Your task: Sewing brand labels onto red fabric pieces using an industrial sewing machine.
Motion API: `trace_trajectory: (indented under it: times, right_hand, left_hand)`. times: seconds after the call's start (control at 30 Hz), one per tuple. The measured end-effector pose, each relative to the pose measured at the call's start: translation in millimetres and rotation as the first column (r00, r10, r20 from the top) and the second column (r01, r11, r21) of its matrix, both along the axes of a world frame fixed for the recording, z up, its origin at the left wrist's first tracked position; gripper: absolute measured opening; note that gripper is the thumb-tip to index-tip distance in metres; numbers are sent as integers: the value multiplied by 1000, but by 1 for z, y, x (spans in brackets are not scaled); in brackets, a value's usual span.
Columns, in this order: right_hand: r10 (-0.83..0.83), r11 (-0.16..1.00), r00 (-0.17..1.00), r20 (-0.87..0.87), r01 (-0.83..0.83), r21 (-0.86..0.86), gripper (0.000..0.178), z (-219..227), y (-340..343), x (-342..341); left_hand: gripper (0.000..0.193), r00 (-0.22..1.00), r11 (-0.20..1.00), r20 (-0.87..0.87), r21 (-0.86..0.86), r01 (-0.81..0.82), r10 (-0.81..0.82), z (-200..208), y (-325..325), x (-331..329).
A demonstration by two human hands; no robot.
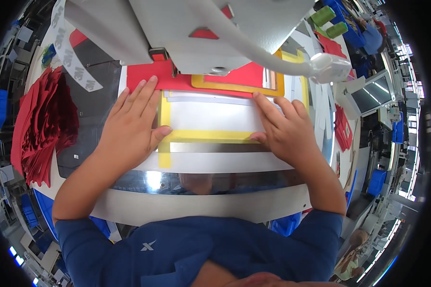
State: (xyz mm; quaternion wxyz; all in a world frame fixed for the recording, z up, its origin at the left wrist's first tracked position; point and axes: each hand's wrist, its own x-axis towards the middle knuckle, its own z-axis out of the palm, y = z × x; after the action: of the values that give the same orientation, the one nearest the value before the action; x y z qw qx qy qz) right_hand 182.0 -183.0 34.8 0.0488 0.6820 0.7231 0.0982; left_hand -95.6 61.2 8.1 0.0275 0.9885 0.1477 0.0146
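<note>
Head view | we are pressing left hand (131, 126) and right hand (285, 131), fingers spread flat, on the yellow-taped template (206, 136) below the sewing machine (215, 33) | next: likely sliding it under squarely.

Red cloth (148, 76) on glossy metal (mirror-like) table (201, 182)

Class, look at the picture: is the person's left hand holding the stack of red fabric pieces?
No: the left hand lies flat on the yellow-taped template, apart from the red stack.

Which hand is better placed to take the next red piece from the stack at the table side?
Probably the left hand. It lies flat on the yellow-taped template, on the side nearest the stack of red fabric pieces. The right hand presses the template's other end, farther from the stack.
</note>
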Motion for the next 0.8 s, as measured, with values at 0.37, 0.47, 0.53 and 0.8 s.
trace_trajectory:
  times: [0.37,0.47,0.53,0.8]
  right_hand:
    - [-105,993,992,-65,108,48,72,-8,-43,45]
    - [-202,978,977,-73,206,44,70,-11,-59,39]
    - [-145,983,977,-155,160,90,69,-12,-59,42]
    - [-181,972,954,-240,211,102,47,-15,-67,38]
  left_hand:
    - [81,992,985,50,-125,118,-112,12,-21,23]
    - [80,973,963,79,-145,228,-218,-3,-15,32]
    - [82,972,961,57,-146,233,-227,-1,-18,32]
    - [88,962,947,28,-170,273,-272,-8,-22,41]
